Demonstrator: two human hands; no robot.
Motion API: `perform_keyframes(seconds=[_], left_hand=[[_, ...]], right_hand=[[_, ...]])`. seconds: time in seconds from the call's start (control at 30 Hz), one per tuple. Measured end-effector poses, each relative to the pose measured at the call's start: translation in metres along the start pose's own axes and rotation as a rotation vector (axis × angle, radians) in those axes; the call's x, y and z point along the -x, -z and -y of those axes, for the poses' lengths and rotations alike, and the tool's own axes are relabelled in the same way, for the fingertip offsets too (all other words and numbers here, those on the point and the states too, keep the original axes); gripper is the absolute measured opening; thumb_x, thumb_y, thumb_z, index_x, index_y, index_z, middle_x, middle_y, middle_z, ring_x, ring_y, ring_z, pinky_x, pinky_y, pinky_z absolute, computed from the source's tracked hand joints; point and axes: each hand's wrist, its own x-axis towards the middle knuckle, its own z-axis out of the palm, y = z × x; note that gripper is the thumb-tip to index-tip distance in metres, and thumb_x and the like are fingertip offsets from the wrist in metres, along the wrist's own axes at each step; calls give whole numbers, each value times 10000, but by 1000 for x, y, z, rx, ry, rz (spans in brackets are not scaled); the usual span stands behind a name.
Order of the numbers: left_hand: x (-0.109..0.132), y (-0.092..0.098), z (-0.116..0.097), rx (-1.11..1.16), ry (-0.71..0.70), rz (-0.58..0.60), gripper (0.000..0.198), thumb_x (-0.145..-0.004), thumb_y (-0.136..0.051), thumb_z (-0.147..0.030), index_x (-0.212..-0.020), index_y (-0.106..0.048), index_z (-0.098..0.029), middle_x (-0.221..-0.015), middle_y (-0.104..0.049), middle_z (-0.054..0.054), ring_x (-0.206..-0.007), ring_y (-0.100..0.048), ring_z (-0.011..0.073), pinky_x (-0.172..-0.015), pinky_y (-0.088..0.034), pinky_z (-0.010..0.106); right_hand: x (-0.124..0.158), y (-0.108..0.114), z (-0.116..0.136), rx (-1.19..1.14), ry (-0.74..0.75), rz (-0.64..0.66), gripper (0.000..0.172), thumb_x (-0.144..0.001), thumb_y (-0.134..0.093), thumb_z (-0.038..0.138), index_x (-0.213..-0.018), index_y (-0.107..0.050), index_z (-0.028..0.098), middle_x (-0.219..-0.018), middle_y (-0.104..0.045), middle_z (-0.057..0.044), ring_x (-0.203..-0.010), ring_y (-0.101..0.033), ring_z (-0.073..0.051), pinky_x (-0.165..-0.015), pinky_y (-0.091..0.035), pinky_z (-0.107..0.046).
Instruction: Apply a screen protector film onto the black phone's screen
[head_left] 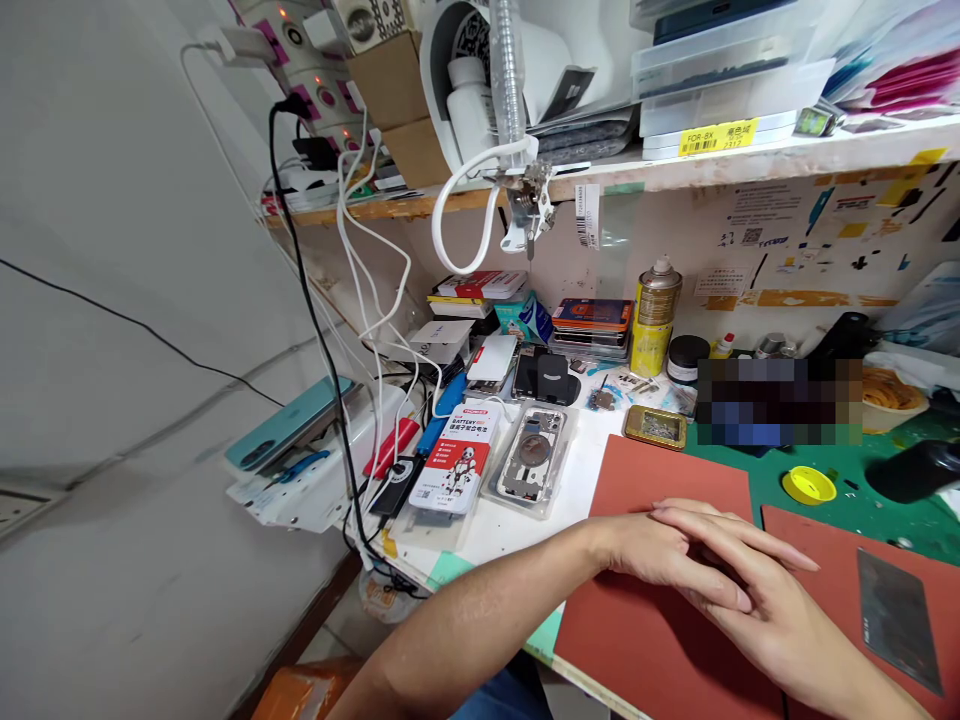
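My left hand (646, 548) lies palm down over the reddish-brown work mat (660, 650), its thumb and fingers stretched out to the right. Across the back of it rests my right hand (765, 590), coming in from the lower right with its fingers extended. The two hands touch and overlap, so parts of the fingers are hidden. Neither holds a tool or a part. To the right of my hands, a dark rectangular phone-sized sheet (898, 615) lies on a second reddish mat (817, 535).
Left of the mats are an opened phone housing (534, 455) in a clear tray and a battery box (459, 455). Behind stand a small gold tin (655, 428), a yellow spray can (655, 320) and a yellow cap (809, 486). White cables (379, 330) hang at left beneath a loaded shelf (750, 170).
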Motion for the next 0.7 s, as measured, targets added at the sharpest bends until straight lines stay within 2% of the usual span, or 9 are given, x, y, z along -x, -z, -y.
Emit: perform_keyframes(seconds=[0.37, 0.57, 0.7], left_hand=[[0, 0, 4, -21, -56, -4, 662, -929, -685, -462, -1542, -615, -225, -1522, -631, 38, -1527, -491, 296, -1293, -332, 413], [0, 1, -1, -6, -2, -2, 647, -912, -701, -458, -1514, -641, -229, -1529, -628, 35, -1535, -489, 297, -1290, -345, 421], [1, 1, 0, -10, -27, 2, 620, -929, -688, -452, -1506, -646, -229, -1529, -627, 38, -1527, -497, 297, -1288, -339, 425]], right_hand=[[0, 1, 4, -15, 1, -6, 525, -986, -614, 277, -1505, -648, 351, -1556, -631, -89, -1470, -571, -355, -1176, -547, -586], [0, 1, 3, -18, 5, -3, 518, -994, -612, 278, -1508, -645, 337, -1563, -624, -101, -1474, -568, -353, -1184, -541, -582], [0, 1, 4, -20, 5, 3, 515, -997, -604, 273, -1508, -646, 321, -1562, -623, -111, -1472, -571, -355, -1184, -538, -591]])
